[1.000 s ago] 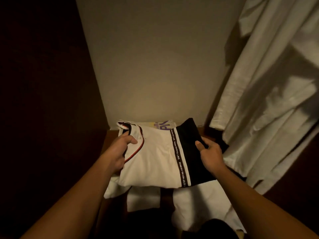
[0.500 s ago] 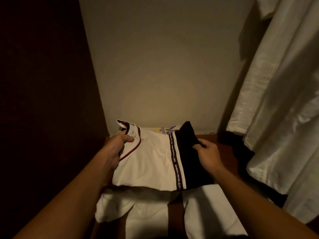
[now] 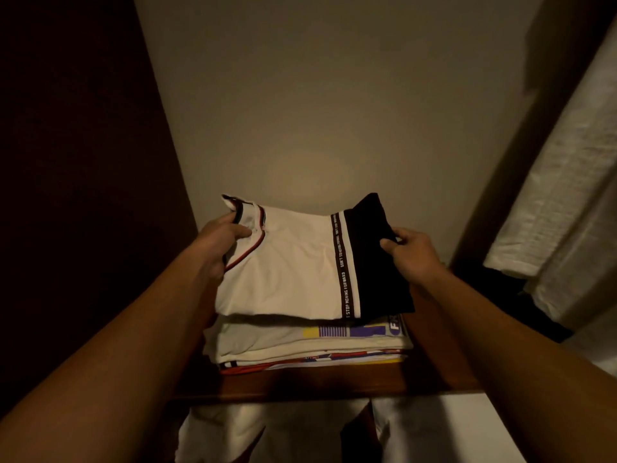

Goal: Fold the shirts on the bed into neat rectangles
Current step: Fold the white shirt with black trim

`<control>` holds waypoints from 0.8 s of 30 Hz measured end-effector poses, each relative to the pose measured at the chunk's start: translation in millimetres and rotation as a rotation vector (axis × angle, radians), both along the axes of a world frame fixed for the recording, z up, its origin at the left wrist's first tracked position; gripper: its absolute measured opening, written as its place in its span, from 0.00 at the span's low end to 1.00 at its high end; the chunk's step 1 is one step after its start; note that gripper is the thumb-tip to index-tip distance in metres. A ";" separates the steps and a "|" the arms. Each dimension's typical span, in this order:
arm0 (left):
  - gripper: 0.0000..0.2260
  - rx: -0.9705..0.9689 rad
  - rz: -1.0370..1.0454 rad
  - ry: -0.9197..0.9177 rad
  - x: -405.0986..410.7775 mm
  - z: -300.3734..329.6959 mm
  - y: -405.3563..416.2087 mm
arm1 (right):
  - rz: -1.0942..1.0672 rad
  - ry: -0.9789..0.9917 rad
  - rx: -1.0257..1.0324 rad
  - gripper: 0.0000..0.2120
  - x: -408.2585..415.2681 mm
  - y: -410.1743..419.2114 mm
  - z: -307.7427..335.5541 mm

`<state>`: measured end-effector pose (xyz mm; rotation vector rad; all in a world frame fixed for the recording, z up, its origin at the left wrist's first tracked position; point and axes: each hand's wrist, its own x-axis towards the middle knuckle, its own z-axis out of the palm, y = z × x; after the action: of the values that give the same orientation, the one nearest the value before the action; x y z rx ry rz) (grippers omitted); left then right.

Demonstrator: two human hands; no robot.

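Starting at the bottom of the frame, pale cloth (image 3: 233, 429) is seen hanging below the edge of a dark wooden shelf (image 3: 334, 384). On that shelf, at lower centre, a stack of folded shirts (image 3: 300, 345) is set, with yellow and purple print showing on the uppermost and red trim at the bottom layer. Above the stack, at centre frame, a folded white shirt (image 3: 293, 272) with a black panel and a lettered stripe is held; whether its underside touches the stack cannot be told. Its collar end is gripped by the left hand (image 3: 220, 238), thumb curled over the top. Its black edge is pinched by the right hand (image 3: 410, 252), thumb on top and fingers underneath. Behind, a plain wall (image 3: 317, 111) is noted, with a white curtain (image 3: 567, 195) at the right of the frame.
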<state>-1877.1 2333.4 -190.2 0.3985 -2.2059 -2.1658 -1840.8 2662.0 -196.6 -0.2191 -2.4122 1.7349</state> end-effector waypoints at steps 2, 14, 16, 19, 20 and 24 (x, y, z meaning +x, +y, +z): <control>0.14 -0.112 0.020 -0.010 -8.5 -14.8 -3.2 | 0.004 -0.049 0.032 0.17 -11.6 -0.1 -17.0; 0.24 -0.455 0.109 -0.040 5.2 -90.8 -1.7 | -0.032 -0.228 0.182 0.16 -10.1 -6.3 -79.3; 0.22 -0.397 0.146 0.020 14.5 -83.3 5.2 | -0.057 -0.160 0.189 0.15 -5.9 -4.1 -80.2; 0.28 -0.574 0.092 -0.032 32.6 -92.7 5.9 | -0.049 -0.110 0.249 0.17 4.9 4.2 -86.4; 0.29 -0.638 0.070 -0.055 38.9 -98.1 6.5 | -0.021 -0.134 0.280 0.18 8.9 6.5 -90.8; 0.23 -1.004 0.144 -0.088 49.5 -98.9 22.7 | -0.003 -0.208 0.721 0.19 11.9 9.6 -90.0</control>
<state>-1827.5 2356.1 -289.1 0.5462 -2.8056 -0.7741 -1828.9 2671.5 -286.6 -0.3102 -2.9884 0.7708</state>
